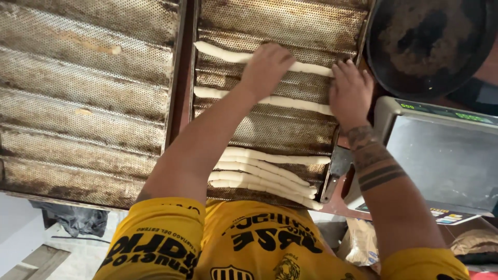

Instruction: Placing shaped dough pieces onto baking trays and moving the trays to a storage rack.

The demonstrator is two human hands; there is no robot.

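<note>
A perforated, corrugated metal baking tray (280, 129) lies in front of me. My left hand (267, 65) rests palm-down on a long thin dough stick (218, 53) in a far groove. My right hand (351, 91) presses the right end of that stick and reaches the dough stick (290, 102) in the groove below it. Several more dough sticks (259, 173) lie bunched together at the tray's near edge. Neither hand grips anything; the fingers lie flat on the dough.
A second perforated tray (83, 103) lies to the left, holding only small dough scraps. A dark round pan (430, 41) stands at the far right. A metal weighing scale (441, 155) sits at the right, a metal scraper (337, 171) beside it.
</note>
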